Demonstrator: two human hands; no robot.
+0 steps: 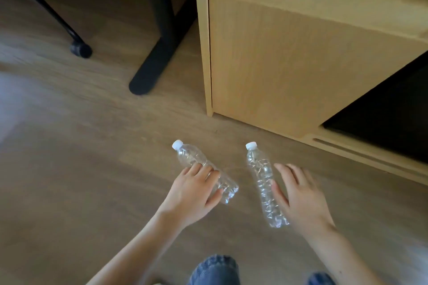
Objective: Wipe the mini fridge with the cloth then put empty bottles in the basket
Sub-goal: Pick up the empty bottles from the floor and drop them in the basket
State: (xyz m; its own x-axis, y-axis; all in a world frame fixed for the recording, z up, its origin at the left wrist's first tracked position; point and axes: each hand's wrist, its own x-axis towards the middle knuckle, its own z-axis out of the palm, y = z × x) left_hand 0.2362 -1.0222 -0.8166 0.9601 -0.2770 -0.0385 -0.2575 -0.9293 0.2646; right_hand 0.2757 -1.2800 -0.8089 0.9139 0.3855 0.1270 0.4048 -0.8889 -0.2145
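Two clear, crumpled plastic bottles with white caps lie on the wooden floor. My left hand curls over the middle of the left bottle, fingers on top and thumb at its base end. The right bottle lies alongside my right hand, whose fingers are spread and touch or nearly touch its right side without closing round it. The dark front of the mini fridge shows inside the cabinet at the right. No cloth and no basket are in view.
A light wooden cabinet stands just beyond the bottles. A black desk foot and a chair castor sit on the floor at the upper left. My denim-clad knees are at the bottom edge.
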